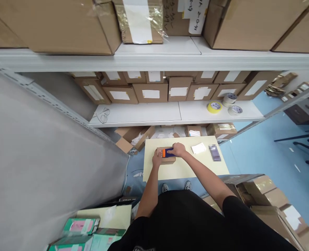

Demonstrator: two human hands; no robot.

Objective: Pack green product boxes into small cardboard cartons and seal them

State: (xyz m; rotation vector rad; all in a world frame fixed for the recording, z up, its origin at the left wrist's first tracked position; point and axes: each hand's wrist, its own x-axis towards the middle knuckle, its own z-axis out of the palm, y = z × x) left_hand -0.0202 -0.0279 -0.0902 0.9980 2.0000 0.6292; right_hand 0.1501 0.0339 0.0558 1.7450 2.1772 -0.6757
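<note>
Gripping a dark-blue, orange-ended tool (167,152), the right hand (179,149) curls closed over a brown cardboard box (168,160); the tool's long axis runs sideways (orange end leftward); the left hand (157,159) clasps the box's left end.

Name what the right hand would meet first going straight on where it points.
Beyond the blue-and-orange tool it holds, the right hand would likely meet the left hand, which is beside the tool's orange end; the exact gap is unclear.

Cream table (180,171) — carton (168,160), papers (198,148), blurred purple item (215,153).
</note>
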